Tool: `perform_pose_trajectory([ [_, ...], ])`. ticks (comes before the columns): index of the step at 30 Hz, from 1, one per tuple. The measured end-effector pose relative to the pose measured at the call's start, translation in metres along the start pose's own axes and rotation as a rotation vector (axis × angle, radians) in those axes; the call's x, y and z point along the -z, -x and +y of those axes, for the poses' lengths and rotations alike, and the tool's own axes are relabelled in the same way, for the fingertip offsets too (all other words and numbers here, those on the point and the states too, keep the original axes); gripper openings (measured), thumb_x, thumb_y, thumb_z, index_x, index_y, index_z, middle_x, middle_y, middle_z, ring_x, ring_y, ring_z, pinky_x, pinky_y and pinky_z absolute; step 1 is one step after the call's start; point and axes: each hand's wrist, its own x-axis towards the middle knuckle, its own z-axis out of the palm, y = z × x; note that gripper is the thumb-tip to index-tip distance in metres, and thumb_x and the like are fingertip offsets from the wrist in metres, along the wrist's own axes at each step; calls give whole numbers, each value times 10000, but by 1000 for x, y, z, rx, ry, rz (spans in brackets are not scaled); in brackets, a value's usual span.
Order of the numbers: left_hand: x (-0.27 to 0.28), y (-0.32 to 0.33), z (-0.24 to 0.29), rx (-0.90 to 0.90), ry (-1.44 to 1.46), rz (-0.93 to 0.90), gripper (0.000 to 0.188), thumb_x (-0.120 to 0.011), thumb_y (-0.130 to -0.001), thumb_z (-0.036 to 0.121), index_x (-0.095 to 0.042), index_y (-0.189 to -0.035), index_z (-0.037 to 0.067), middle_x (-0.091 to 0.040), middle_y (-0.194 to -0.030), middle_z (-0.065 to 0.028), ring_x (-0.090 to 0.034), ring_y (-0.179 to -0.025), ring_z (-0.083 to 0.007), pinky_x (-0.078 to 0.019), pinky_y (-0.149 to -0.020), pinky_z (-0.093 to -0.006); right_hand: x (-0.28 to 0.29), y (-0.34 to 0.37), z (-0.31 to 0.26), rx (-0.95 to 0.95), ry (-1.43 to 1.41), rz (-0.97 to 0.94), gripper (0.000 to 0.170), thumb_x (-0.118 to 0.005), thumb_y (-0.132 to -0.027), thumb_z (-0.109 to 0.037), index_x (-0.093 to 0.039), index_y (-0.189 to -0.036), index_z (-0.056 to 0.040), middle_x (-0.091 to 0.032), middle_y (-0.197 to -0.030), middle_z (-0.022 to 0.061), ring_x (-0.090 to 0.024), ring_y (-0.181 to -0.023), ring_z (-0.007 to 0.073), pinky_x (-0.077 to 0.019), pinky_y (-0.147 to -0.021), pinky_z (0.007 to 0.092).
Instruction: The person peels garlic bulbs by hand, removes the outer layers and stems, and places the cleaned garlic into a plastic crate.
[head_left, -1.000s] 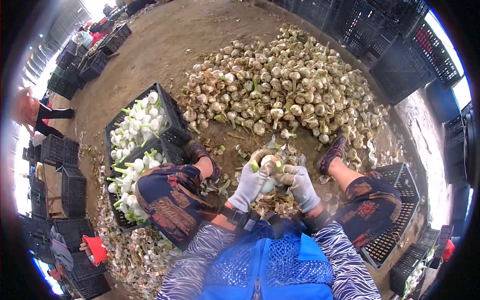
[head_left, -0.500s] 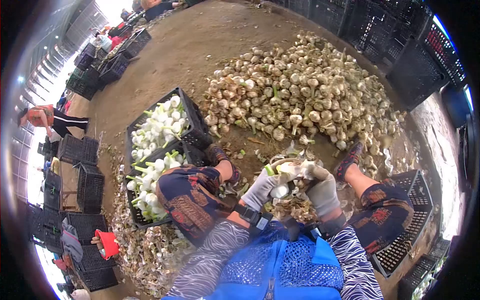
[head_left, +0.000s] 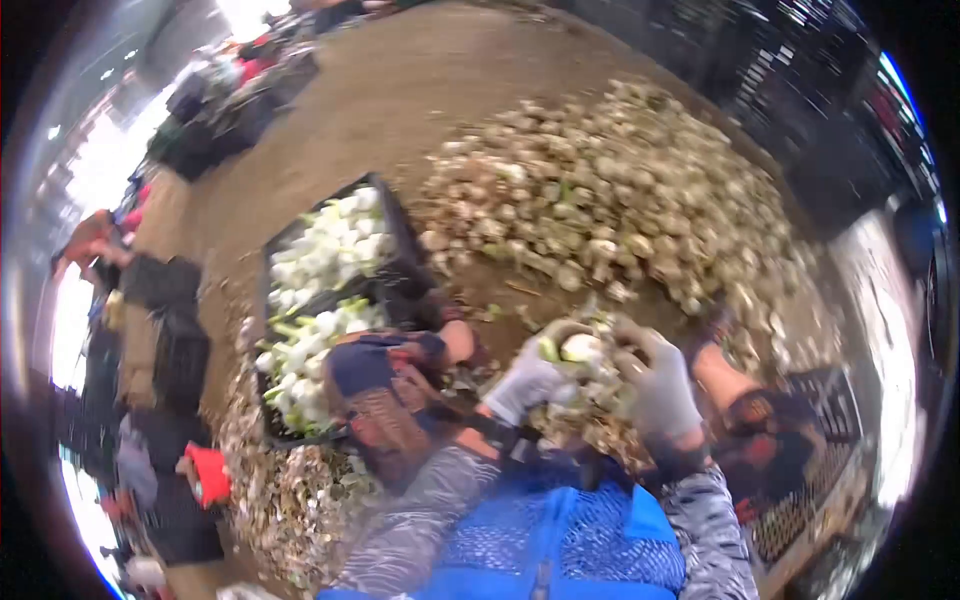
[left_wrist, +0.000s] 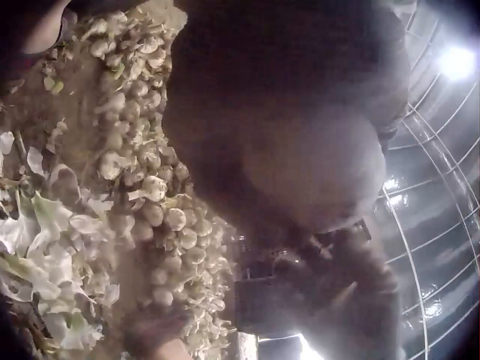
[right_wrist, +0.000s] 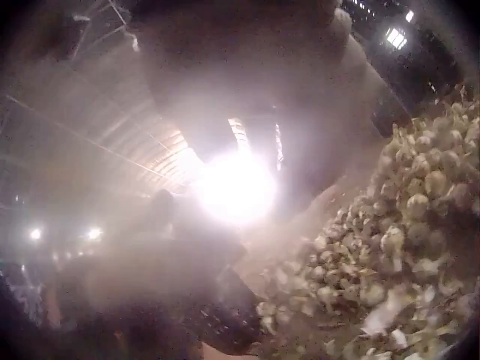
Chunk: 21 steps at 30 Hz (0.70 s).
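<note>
In the head view the gloved left hand grips a white peeled garlic bulb with a green stem at its thumb side. Close beside it on the right, the gloved right hand has bent fingers near the bulb; blur hides whether they touch it. Loose skins lie below the hands. A large dark hand shape fills much of the left wrist view, its fingers unclear. Glare and a dark shape cover much of the right wrist view.
A heap of unpeeled garlic lies ahead. Black crates of white bulbs stand by the left knee, and another crate is behind the right leg. A person is at far left, above a red container.
The head view has shifted and blurred. The hands have drawn slightly apart, and the bulb between them shows a whiter surface; the brown skins seen around it earlier are gone from it.
</note>
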Motion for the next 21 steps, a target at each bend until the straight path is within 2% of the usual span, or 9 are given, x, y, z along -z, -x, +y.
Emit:
perform_pose_trajectory([
  [1, 18, 8, 11, -266, -238, 60, 513, -758, -719, 77, -567, -1194, 68, -599, -1177, -90, -564, -1108, -227, -467, -929, -352, -5, -16, -35, -181, -213, -27, 288, -667, -767, -146, -664, -1034, -37, -661, -1001, 189, -643, -916, 340, -496, -807, 365],
  [2, 7, 0, -2, -466, -473, 43, 504, -782, -671, 99, -615, -1146, 90, -594, -1197, -78, -509, -1188, -229, -399, -1016, -358, -6, -19, -44, -168, -128, -70, 231, -651, -765, -112, -676, -979, -27, -670, -956, 184, -659, -870, 304, -507, -787, 336],
  [3, 9, 0, -4, -369, -778, 114, 510, -775, -671, 111, -614, -1155, 113, -597, -1185, -85, -538, -1132, -220, -413, -995, -347, -14, -20, -40, -151, -31, -41, 194, -632, -757, -76, -682, -934, -14, -671, -889, 180, -656, -821, 296, -505, -755, 335],
  [6, 9, 3, -22, -250, -319, 92, 460, -746, -711, 142, -613, -1147, 77, -633, -1106, -80, -580, -1020, -186, -448, -917, -320, -19, -19, -19, -83, 0, -106, 183, -628, -713, -5, -690, -886, 0, -662, -821, 184, -646, -753, 312, -490, -705, 366],
  [14, 21, 0, -34, -53, -424, 229, 493, -722, -705, 111, -583, -1169, 19, -627, -1099, -142, -585, -1006, -237, -441, -884, -330, -50, -28, 14, 20, 135, -185, 149, -654, -700, -30, -667, -831, 38, -655, -794, 201, -648, -734, 329, -495, -691, 374],
  [17, 20, -10, -58, -135, -383, 367, 339, -719, -625, 46, -641, -954, 26, -664, -763, -96, -625, -729, -205, -488, -685, -322, -56, -23, 16, 162, 333, -128, 106, -617, -710, -54, -631, -809, -21, -611, -756, 188, -591, -729, 386, -455, -664, 431],
  [18, 22, -8, -52, -142, -386, 379, 339, -719, -625, 46, -641, -954, 26, -664, -763, -96, -625, -729, -205, -488, -685, -322, -59, -20, 17, 175, 328, -130, 106, -617, -710, -54, -631, -809, -21, -611, -756, 188, -591, -729, 386, -455, -664, 431],
  [20, 27, 0, -35, 114, -384, 139, 463, -654, -710, 42, -591, -1168, 26, -621, -1081, -120, -588, -950, -218, -455, -842, -320, -64, -15, 22, 108, 401, -89, 140, -606, -728, -67, -607, -861, -25, -609, -797, 184, -588, -769, 388, -449, -677, 435],
  [21, 28, -6, -45, 31, -387, 144, 486, -626, -730, 22, -560, -1212, 22, -621, -1055, -112, -586, -904, -190, -467, -798, -290, -68, -14, 30, 135, 334, -47, 135, -579, -755, -53, -576, -882, -6, -600, -804, 191, -584, -769, 382, -449, -681, 432],
])
